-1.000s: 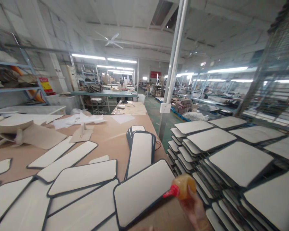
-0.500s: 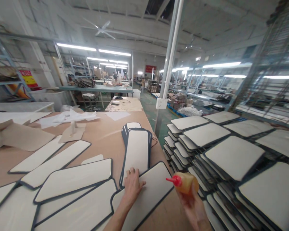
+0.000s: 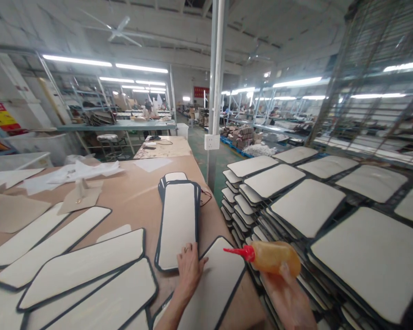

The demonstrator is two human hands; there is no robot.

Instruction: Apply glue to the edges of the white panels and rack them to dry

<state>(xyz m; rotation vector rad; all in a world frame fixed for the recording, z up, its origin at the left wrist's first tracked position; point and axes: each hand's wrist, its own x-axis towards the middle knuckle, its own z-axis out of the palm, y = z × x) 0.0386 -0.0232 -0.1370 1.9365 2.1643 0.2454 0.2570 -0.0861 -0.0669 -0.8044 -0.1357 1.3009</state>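
Note:
My right hand [image 3: 289, 293] is wrapped round a squeeze bottle [image 3: 277, 257] of amber liquid. Its red nozzle points left, over a cream panel [image 3: 220, 266] with dark edges that lies at the table's near right. My left hand [image 3: 190, 265] rests palm down, fingertips on the lower right corner of a stack of long cream panels [image 3: 179, 220] and thumb apart, over the single panel. Part of that single panel is hidden under my left forearm. More dark-edged panels [image 3: 89, 263] lie overlapping to the left.
Racks of cream panels [image 3: 309, 206] stand in layers along the table's right side. A pole with a socket box [image 3: 211, 142] rises past the table's far right. White paper sheets [image 3: 72, 174] and a beige piece with a fitting [image 3: 80, 197] lie at the back left of the brown table [image 3: 147, 183].
The view has turned right, so the table things sit further left. The bottle has tilted less towards me and shows more of its side. My left hand stays at the stack's near corner.

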